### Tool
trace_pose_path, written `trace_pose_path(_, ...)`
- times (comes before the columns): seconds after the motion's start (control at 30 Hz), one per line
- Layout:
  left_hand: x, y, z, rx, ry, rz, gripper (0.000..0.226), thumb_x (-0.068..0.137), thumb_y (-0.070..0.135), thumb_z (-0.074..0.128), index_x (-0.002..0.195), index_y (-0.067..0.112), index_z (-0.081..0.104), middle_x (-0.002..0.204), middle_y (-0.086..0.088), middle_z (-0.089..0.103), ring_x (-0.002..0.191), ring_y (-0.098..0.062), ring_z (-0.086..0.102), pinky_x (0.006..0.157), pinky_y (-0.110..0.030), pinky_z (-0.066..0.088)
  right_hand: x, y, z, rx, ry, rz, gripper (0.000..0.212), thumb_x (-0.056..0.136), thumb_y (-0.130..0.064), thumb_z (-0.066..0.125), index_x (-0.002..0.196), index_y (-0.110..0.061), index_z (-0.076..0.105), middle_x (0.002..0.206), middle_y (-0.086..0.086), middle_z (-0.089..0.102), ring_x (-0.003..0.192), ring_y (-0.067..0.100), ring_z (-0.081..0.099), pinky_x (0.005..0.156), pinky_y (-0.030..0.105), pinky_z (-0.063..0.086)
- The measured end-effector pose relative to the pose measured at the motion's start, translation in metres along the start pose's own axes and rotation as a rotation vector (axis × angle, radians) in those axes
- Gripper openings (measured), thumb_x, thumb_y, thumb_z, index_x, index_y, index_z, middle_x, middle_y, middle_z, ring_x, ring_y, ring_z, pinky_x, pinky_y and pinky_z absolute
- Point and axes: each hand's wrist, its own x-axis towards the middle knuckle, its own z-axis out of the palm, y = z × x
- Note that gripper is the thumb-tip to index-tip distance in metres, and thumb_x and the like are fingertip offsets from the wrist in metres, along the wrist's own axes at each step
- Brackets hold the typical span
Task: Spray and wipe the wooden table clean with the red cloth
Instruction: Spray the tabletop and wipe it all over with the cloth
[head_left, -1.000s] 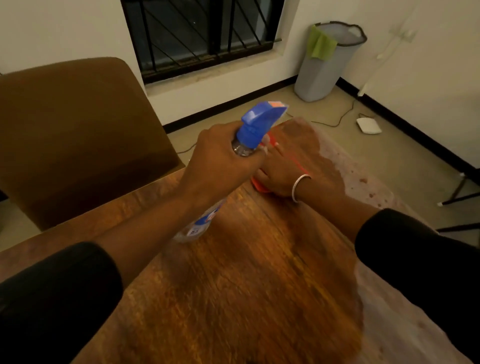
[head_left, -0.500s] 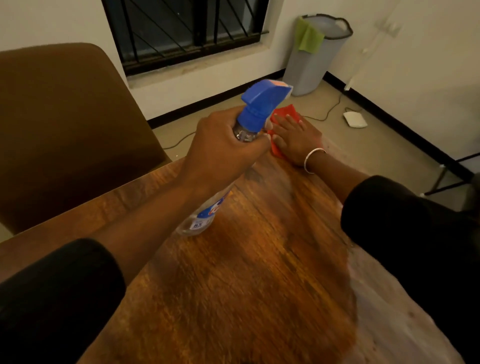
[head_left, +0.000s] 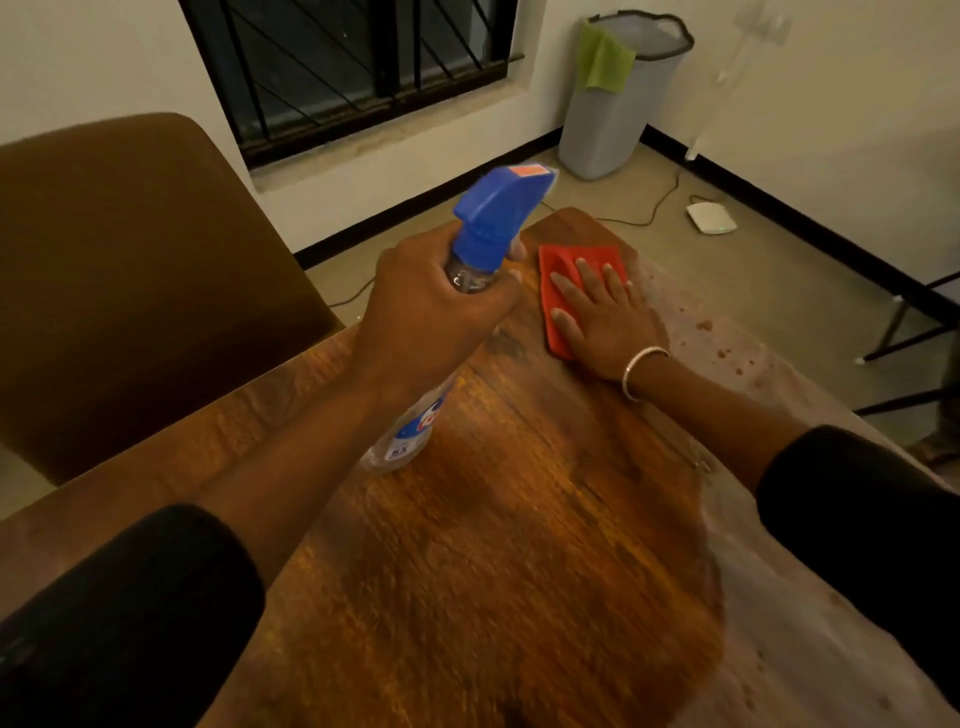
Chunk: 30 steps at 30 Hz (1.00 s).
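The wooden desk (head_left: 519, 545) fills the near scene, its centre dark and glossy, its right side pale and speckled. A brown chair (head_left: 130, 270) stands at its far left. The spray bottle (head_left: 467, 291) is tilted above the desk, blue trigger head pointing far right, gripped at the neck by the closed left hand (head_left: 431, 306). Just right of it, the red cloth (head_left: 563, 280) lies flat near the desk's far corner, directly under the right hand (head_left: 602, 317), which presses on it with fingers spread.
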Motion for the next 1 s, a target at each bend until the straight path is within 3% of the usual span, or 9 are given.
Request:
trace_pose_path(0.07,-0.002,0.002,0.006,0.024,-0.041,0.000,0.014,0.088,0.019,0.070,0.102,0.016,0.069,0.071,0.001,0.069,0.064,-0.021,0.069,0.070,-0.042,0.060,0.001,0.016,-0.005,-0.006,-0.004,0.014,0.076,0.099,-0.078,0.010,0.166,-0.042,0.010,0.178,-0.003,0.003,0.163,0.034,0.003,0.129,0.059,0.010)
trace_pose_path(0.2,-0.008,0.012,0.011,0.033,-0.087,-0.010,0.017,0.088,0.021,0.071,0.105,0.018,0.069,0.076,-0.002,0.071,0.065,-0.020,0.069,0.069,-0.039,0.061,0.033,0.041,-0.034,0.052,-0.043,0.311,0.071,0.105,-0.067,0.024,0.169,-0.038,0.009,0.178,0.002,-0.002,0.163,0.035,0.001,0.130,0.059,0.009)
trace_pose_path(0.37,-0.007,0.014,0.013,0.023,-0.073,-0.035,0.018,0.089,0.019,0.071,0.106,0.014,0.069,0.077,-0.009,0.071,0.067,-0.027,0.068,0.070,-0.043,0.060,-0.035,0.022,-0.018,0.041,0.013,0.182,0.071,0.105,-0.067,0.015,0.169,-0.037,0.006,0.178,0.001,-0.004,0.164,0.032,-0.005,0.131,0.058,0.003)
trace_pose_path(0.5,-0.013,0.023,0.026,0.117,-0.214,0.008,0.012,0.085,0.021,0.074,0.093,0.025,0.065,0.070,0.001,0.063,0.063,-0.003,0.062,0.060,-0.014,0.052,-0.082,0.035,-0.012,0.009,-0.024,0.118,0.073,0.101,-0.073,0.010,0.167,-0.042,0.007,0.178,-0.004,-0.001,0.164,0.029,-0.003,0.131,0.055,0.005)
trace_pose_path(0.63,-0.026,0.036,0.038,0.152,-0.337,0.020,0.038,0.082,0.018,0.076,0.074,0.041,0.047,0.053,0.016,0.054,0.057,0.013,0.055,0.056,0.003,0.040,-0.049,0.059,-0.036,0.048,-0.037,0.319,0.069,0.107,-0.064,0.022,0.169,-0.035,0.008,0.178,0.001,-0.003,0.164,0.032,-0.003,0.131,0.057,0.006)
trace_pose_path(0.73,-0.037,0.036,0.043,0.128,-0.309,0.004,0.031,0.080,0.018,0.077,0.074,0.037,0.052,0.056,0.013,0.055,0.055,0.002,0.055,0.054,-0.007,0.045,-0.049,0.053,-0.039,0.060,-0.031,0.351,0.068,0.110,-0.060,0.021,0.170,-0.032,0.006,0.178,0.004,-0.004,0.164,0.033,-0.004,0.131,0.056,0.004)
trace_pose_path(0.8,-0.038,0.034,0.044,0.095,-0.270,-0.046,0.014,0.081,0.021,0.076,0.084,0.027,0.064,0.063,0.005,0.060,0.055,-0.007,0.056,0.051,-0.008,0.045,-0.074,0.044,-0.031,0.057,-0.024,0.294,0.067,0.109,-0.060,0.019,0.169,-0.034,0.005,0.178,0.002,-0.005,0.164,0.032,-0.006,0.131,0.056,0.002)
trace_pose_path(0.87,-0.036,0.032,0.043,0.072,-0.225,-0.054,0.017,0.081,0.022,0.076,0.096,0.016,0.070,0.072,-0.005,0.068,0.061,-0.015,0.061,0.053,-0.007,0.046,-0.113,0.036,-0.018,0.034,-0.012,0.205,0.068,0.107,-0.064,0.014,0.169,-0.037,0.003,0.178,0.000,-0.007,0.163,0.031,-0.008,0.131,0.056,-0.002)
trace_pose_path(1.0,-0.037,0.029,0.050,0.075,-0.229,-0.060,0.016,0.081,0.022,0.076,0.095,0.018,0.070,0.071,-0.004,0.068,0.065,-0.015,0.062,0.055,-0.006,0.046,-0.173,0.047,0.002,0.002,-0.039,0.025,0.071,0.103,-0.075,0.006,0.167,-0.045,0.000,0.178,-0.005,-0.001,0.163,0.027,-0.003,0.129,0.055,0.004)
